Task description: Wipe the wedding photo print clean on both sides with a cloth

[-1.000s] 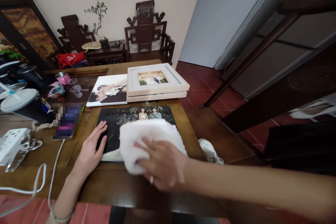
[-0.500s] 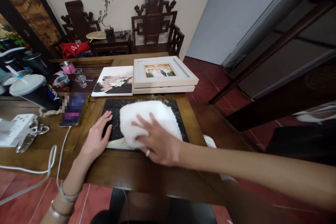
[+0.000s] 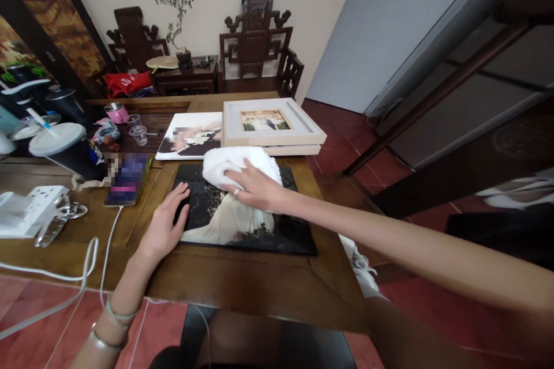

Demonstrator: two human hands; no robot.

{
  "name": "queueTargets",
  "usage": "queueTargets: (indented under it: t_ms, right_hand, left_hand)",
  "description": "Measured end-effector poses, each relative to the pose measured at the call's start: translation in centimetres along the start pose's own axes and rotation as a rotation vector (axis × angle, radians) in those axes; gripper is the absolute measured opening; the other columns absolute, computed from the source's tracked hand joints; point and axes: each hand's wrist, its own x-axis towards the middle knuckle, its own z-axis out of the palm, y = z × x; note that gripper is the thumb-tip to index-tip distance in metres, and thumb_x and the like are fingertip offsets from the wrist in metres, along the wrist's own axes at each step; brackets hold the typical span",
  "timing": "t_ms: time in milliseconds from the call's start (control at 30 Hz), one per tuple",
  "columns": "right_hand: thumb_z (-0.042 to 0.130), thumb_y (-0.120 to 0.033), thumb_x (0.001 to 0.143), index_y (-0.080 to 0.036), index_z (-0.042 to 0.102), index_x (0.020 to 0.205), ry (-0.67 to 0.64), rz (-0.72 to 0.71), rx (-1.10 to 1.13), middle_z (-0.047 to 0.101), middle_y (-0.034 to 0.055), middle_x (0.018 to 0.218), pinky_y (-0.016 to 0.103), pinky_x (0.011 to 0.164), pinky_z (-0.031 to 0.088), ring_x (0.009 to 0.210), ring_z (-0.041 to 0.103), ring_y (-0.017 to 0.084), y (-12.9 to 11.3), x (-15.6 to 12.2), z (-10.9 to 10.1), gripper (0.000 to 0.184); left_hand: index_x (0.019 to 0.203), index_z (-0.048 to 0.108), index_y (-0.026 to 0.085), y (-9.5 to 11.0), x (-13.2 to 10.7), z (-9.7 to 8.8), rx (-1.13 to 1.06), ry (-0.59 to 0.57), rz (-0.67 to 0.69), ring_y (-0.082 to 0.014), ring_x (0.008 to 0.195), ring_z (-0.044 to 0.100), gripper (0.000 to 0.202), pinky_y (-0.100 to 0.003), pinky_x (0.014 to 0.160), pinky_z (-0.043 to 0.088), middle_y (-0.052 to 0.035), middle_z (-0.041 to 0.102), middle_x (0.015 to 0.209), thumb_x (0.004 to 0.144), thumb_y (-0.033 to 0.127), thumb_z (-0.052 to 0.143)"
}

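Note:
A dark photo print [image 3: 277, 230] lies flat on the wooden table [image 3: 259, 282] in front of me. My left hand [image 3: 167, 222] rests flat on its left edge, fingers spread. My right hand [image 3: 253, 184] presses a white towel [image 3: 229, 162] onto the far part of the print, fingers lying over the cloth. The towel hides the top of the picture; the lower part with a white dress shows.
Two stacked pale picture frames [image 3: 270, 127] and another print [image 3: 190, 137] lie beyond. A phone [image 3: 127, 180], a white power strip [image 3: 28, 210] with cables, cups [image 3: 116, 112] and a lidded pot [image 3: 64, 147] crowd the left. Carved chairs [image 3: 255, 40] stand by the wall.
My right hand has pushed the towel away from me, from the near edge of the print to its far edge, uncovering the lower part. My left hand stayed on the left edge.

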Motion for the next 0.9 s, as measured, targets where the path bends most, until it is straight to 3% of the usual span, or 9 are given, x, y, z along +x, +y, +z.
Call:
queueTargets:
  t_ms: [67,167,267,400,533,700,800,900]
  right_hand:
    - [0.036,-0.030,0.102,-0.011,0.059,0.121,0.010,0.035,0.001,0.060,0.0154,0.133,0.058,0.113,0.022,0.140,0.034,0.034,-0.2,0.4,0.3,0.036]
    - [0.038,-0.022,0.099,-0.009,0.058,0.124,-0.030,0.044,0.033,0.063,0.0165,0.128,0.062,0.114,0.016,0.143,0.028,0.036,-2.4,-1.2,1.1,0.035]
    - [0.045,-0.019,0.093,-0.013,0.062,0.120,-0.119,-0.047,0.111,0.062,0.0139,0.131,0.067,0.113,0.012,0.144,0.023,0.037,-6.0,-4.4,1.7,0.032]
    - [0.052,-0.027,0.090,-0.016,0.065,0.114,-0.186,-0.162,0.157,0.056,0.0148,0.139,0.065,0.114,0.017,0.141,0.033,0.035,-9.0,-7.1,1.5,0.029]
    - [0.048,-0.024,0.093,-0.015,0.064,0.118,-0.125,-0.103,0.074,0.069,0.0139,0.119,0.061,0.113,0.023,0.138,0.039,0.033,-6.3,-4.7,1.3,0.031]
    - [0.037,-0.026,0.100,-0.010,0.058,0.125,0.030,0.040,-0.061,0.061,0.0178,0.131,0.060,0.113,0.020,0.141,0.033,0.033,-1.9,0.6,2.1,0.037]
    - [0.040,-0.024,0.098,-0.012,0.059,0.125,0.030,-0.025,-0.113,0.053,0.0193,0.140,0.068,0.109,0.019,0.142,0.028,0.039,-2.5,1.7,2.8,0.035]
    - [0.045,-0.023,0.094,-0.015,0.062,0.121,0.013,-0.240,-0.107,0.049,0.0184,0.144,0.070,0.107,0.020,0.142,0.027,0.039,-4.6,0.8,3.1,0.033]
  left_hand:
    - [0.122,0.059,0.012,0.0,0.0,0.0,-0.005,0.000,0.003,-0.0254,0.136,0.046,0.035,-0.047,0.114,0.036,-0.0169,0.055,0.140,0.097,0.031,0.042]
    - [0.122,0.058,0.010,-0.1,0.0,0.0,-0.011,0.007,0.015,-0.0257,0.136,0.046,0.036,-0.047,0.114,0.036,-0.0180,0.055,0.139,0.097,0.031,0.043]
    - [0.124,0.058,0.011,-0.2,0.0,-0.1,-0.019,0.000,0.015,-0.0261,0.136,0.045,0.037,-0.047,0.114,0.036,-0.0178,0.054,0.140,0.097,0.031,0.042]
    - [0.127,0.057,0.013,-0.1,0.0,-0.2,-0.037,-0.032,0.004,-0.0270,0.137,0.043,0.038,-0.048,0.115,0.035,-0.0167,0.052,0.143,0.097,0.032,0.043]
    - [0.127,0.057,0.014,-0.1,0.0,-0.1,-0.035,-0.023,0.000,-0.0268,0.137,0.044,0.038,-0.049,0.115,0.034,-0.0157,0.052,0.143,0.097,0.032,0.042]
    - [0.130,0.057,0.015,0.5,0.1,-0.5,-0.084,0.004,-0.031,-0.0267,0.136,0.045,0.042,-0.046,0.116,0.033,-0.0144,0.052,0.143,0.097,0.037,0.045]
    - [0.141,0.048,0.018,1.0,0.0,-1.1,-0.261,0.068,-0.118,-0.0252,0.140,0.039,0.049,-0.043,0.118,0.028,-0.0103,0.045,0.150,0.098,0.041,0.042]
    - [0.146,0.041,0.021,1.1,-0.1,-1.3,-0.489,0.165,-0.221,-0.0248,0.141,0.037,0.054,-0.042,0.118,0.029,-0.0077,0.041,0.153,0.100,0.048,0.032]
